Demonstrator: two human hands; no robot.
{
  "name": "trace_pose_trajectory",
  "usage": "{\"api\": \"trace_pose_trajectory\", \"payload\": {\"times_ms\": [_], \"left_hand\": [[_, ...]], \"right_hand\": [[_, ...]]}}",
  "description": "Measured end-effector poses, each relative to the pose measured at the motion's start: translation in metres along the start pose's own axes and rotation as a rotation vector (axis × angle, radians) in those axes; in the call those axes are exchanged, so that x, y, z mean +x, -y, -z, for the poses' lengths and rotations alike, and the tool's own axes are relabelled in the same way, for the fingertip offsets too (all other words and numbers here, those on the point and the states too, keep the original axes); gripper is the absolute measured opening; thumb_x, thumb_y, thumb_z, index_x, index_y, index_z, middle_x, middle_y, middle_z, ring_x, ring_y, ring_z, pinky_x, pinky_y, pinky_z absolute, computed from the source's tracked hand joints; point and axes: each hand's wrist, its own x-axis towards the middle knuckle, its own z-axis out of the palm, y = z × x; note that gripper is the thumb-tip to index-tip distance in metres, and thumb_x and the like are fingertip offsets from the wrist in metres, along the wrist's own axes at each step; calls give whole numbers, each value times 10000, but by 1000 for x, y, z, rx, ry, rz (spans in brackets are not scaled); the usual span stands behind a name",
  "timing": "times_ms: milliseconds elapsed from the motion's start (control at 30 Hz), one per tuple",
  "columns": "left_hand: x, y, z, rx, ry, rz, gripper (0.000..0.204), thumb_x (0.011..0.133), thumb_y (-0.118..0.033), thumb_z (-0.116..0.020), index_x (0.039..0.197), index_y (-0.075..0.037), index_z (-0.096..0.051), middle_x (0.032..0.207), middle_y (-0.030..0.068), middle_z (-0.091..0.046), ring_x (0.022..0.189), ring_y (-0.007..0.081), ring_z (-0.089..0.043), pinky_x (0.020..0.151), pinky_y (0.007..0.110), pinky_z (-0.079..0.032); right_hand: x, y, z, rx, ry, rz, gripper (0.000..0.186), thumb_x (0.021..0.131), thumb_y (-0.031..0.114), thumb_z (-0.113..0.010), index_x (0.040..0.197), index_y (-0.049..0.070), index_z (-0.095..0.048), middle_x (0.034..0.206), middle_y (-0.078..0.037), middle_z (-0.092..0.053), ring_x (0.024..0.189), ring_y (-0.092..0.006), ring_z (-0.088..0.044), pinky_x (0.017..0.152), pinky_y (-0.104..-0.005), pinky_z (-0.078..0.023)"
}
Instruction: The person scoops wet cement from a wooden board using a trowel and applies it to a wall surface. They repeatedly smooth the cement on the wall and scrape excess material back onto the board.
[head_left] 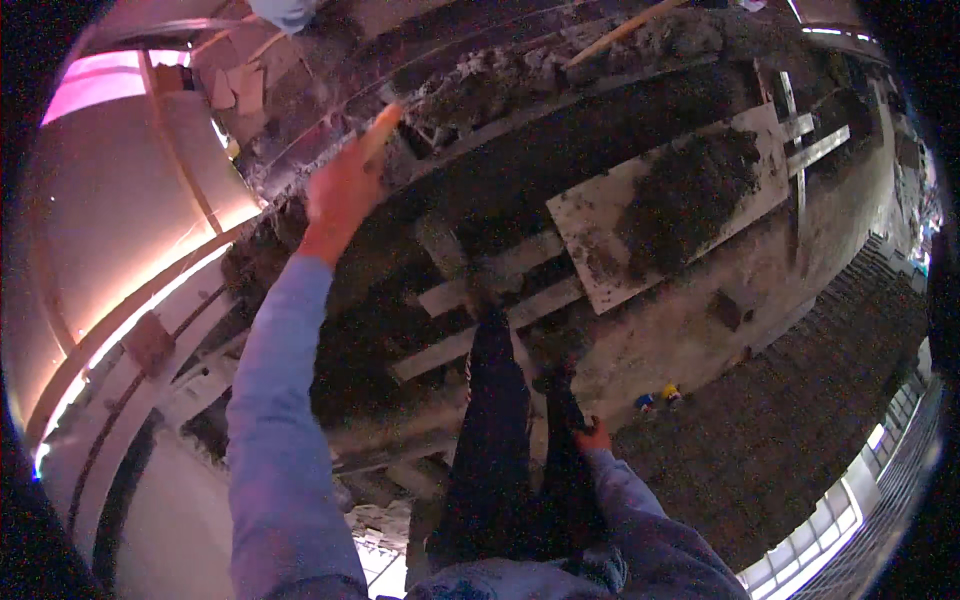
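My left arm reaches up and forward, and my left hand (343,195) is closed around a short, tan, wooden-looking handle (383,130). The far end of that handle meets dark rubble, so the tool's head cannot be made out. Ahead of the hand runs a rough ledge (480,85) covered with grey lumps. My right hand (592,436) hangs low beside my right leg, fingers curled; whatever is in it, if anything, is too dark and small to name.
A pale board (590,235) carrying a dark heap (695,195) lies front right. Loose planks (490,340) cross near my feet. Beyond the board stand crossed timbers (800,150). A brown tiled-looking surface (780,440) slopes at right; small blue and yellow objects (671,393) lie at its edge.
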Motion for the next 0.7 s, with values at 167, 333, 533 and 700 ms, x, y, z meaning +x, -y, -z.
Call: {"api": "trace_pose_trajectory", "payload": {"times_ms": [167, 333, 533, 700], "left_hand": [[4, -39, 0, 73, 91, -51, 355, 938, -337, -542, 1184, -80, -551, 1003, 186, -666, 933, 362, -656, 769, 493, -530], [-50, 20, -3, 157, -9, -92, 404, 928, -294, -565, 1273, -88, -531, 1091, 146, -634, 963, 361, -633, 780, 492, -537], [-89, 76, 1, 200, -173, -69, 447, 906, -280, -613, 1306, -100, -533, 1004, 105, -644, 919, 336, -641, 761, 470, -539], [-112, 50, 16, 198, -135, -71, 447, 887, -282, -646, 1293, -120, -555, 977, 94, -645, 869, 322, -638, 722, 457, -538]], "right_hand": [[-20, 30, 2, -39, -37, 8, 847, 795, 406, -749, 1453, 46, -355, 1270, -243, -600, 1127, -375, -614, 942, -441, -488], [-37, 47, 20, -35, 3, -126, 843, 791, 381, -755, 1471, 102, -342, 1259, -199, -618, 1139, -369, -609, 958, -436, -484], [-39, 43, 31, 33, 4, -83, 807, 778, 349, -758, 1440, 99, -371, 1226, -187, -635, 1123, -352, -617, 942, -442, -493], [-40, 45, 46, 19, 85, -214, 796, 771, 403, -759, 1417, 120, -389, 1218, -176, -641, 1123, -339, -617, 945, -439, -492]]}}
